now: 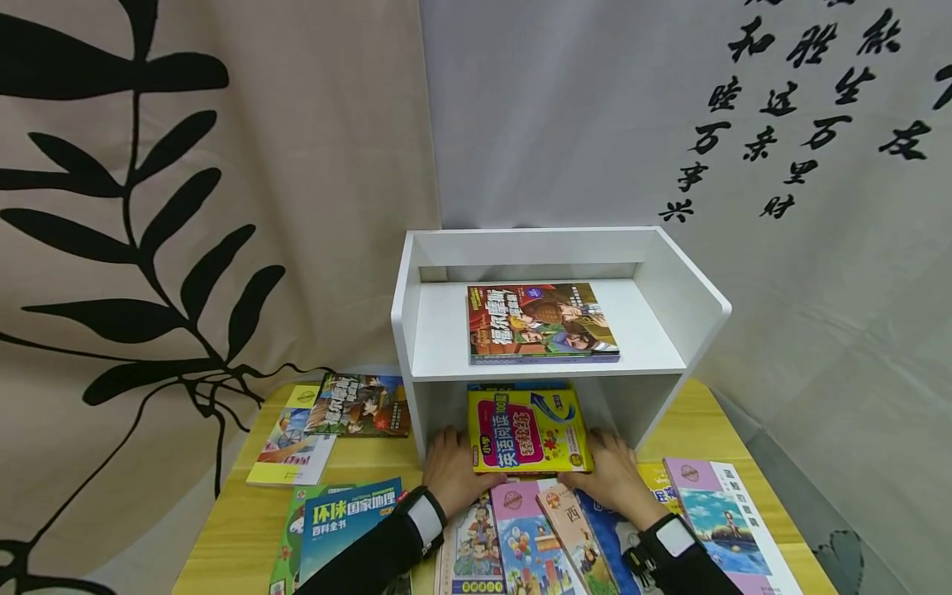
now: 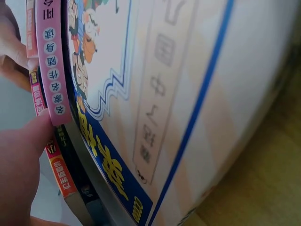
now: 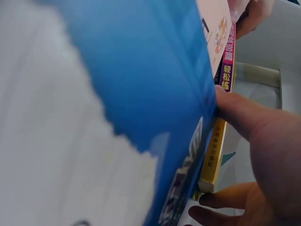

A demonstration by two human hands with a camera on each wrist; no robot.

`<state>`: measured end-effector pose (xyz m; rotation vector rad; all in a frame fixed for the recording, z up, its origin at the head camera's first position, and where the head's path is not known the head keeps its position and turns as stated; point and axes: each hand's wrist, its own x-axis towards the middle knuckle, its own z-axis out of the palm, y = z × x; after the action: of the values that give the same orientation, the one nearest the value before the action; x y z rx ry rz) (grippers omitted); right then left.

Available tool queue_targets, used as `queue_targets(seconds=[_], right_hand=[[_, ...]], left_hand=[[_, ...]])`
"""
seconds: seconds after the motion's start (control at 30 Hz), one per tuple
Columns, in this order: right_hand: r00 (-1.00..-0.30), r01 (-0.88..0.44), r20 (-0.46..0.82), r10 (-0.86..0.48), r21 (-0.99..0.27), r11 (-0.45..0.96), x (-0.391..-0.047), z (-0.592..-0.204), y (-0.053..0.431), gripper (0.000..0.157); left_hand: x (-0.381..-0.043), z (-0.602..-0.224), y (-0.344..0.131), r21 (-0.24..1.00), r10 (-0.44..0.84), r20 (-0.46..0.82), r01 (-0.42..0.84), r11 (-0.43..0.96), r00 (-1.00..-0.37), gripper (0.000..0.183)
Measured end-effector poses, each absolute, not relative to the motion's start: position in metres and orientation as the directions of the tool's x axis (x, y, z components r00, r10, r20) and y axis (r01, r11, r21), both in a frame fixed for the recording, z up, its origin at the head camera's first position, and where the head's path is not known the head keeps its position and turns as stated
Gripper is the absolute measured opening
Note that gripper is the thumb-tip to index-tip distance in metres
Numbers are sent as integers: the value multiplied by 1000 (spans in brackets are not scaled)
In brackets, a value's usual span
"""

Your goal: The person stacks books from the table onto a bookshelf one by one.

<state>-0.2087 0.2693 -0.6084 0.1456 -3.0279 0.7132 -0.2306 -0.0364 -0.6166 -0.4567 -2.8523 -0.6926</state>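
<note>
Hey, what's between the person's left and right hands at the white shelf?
A yellow book lies between the left hand and the right hand, with one hand at each side of it; the head view shows this.

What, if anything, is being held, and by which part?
The yellow book, by its near corners: left hand at the left one, right hand at the right one.
</note>
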Motion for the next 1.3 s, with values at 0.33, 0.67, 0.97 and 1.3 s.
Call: queue_targets(seconds=[0.33, 0.67, 0.97, 1.3], right_hand=[[-996, -86, 55, -70, -413, 907, -212, -607, 266, 95], [-997, -58, 66, -34, -412, 909, -216, -608, 266, 89], [-996, -66, 76, -38, -413, 908, -218, -609, 265, 84], [-996, -61, 84, -29, -405, 912, -222, -611, 266, 86]], left_hand=[[-238, -626, -34, 390, 223, 256, 312, 867, -941, 94], [-238, -620, -34, 375, 228, 269, 320, 870, -936, 79], [-241, -622, -34, 359, 217, 284, 314, 879, -934, 75], [-244, -622, -34, 360, 203, 281, 299, 884, -938, 70]])
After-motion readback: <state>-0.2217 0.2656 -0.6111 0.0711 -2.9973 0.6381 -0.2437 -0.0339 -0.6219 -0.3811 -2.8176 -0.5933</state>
